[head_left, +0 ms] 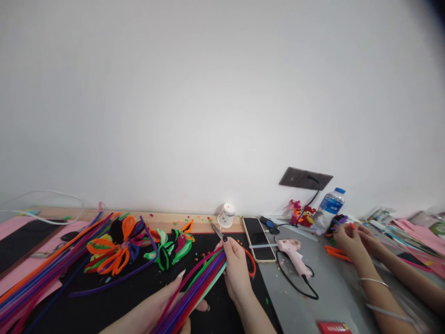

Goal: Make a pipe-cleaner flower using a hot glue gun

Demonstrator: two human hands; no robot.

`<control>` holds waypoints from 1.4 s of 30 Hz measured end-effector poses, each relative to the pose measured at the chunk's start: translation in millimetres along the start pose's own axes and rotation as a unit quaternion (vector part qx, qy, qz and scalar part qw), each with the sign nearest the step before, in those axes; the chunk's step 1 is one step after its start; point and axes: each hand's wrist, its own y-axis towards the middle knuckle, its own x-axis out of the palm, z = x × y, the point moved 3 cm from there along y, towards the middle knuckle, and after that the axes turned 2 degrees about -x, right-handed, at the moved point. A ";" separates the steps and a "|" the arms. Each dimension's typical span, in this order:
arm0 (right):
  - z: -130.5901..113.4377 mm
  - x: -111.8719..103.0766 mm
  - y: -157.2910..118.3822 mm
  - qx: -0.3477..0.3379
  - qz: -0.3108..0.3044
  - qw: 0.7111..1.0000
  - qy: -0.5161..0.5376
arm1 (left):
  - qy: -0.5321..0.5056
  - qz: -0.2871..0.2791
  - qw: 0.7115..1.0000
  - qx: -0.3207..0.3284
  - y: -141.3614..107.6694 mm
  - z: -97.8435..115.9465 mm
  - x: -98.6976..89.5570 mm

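Observation:
A bundle of long pipe cleaners [193, 297], purple, red, green, magenta and pale mint, slants between my hands. My right hand [236, 266] is closed round its upper end, with the blades of scissors [216, 229] pointing up beyond the fingertips. Lower down, my left hand [167, 297] wraps round the bundle's lower part, partly hidden by the strands. Left of my hands, looped flower shapes in orange [120, 253] and green [167, 250] lie on the black mat [135, 301], beside a second long bundle of pipe cleaners [52, 273].
A paper cup [225, 216] stands upside down by the wall. Right of the mat are a phone [259, 239], a pink glue gun [295, 259] with its cord, a water bottle [328, 211] and a red packet [333, 327]. Another person's hands work at the far right.

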 end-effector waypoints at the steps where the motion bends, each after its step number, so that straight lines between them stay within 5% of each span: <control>1: 0.4 0.0 0.0 0.000 -0.001 1.000 -0.005 | -0.004 -0.003 1.000 0.003 0.1 0.5 -0.5; 14: 9.8 4.6 -0.9 0.012 -0.072 0.997 -0.028 | -0.045 -0.031 0.998 0.027 2.0 -6.8 -1.3; 24: -0.4 6.6 -2.9 0.004 -0.045 0.996 0.081 | -0.040 0.042 0.998 0.004 10.1 -0.7 -9.7; 37: -2.7 5.0 -1.1 -0.055 -0.063 0.995 -0.053 | -0.019 0.053 0.998 -0.006 10.5 -2.0 -9.4; 42: -1.8 9.4 -4.5 0.025 -0.089 0.995 -0.036 | 0.002 0.038 0.999 -0.031 5.2 -5.1 -7.6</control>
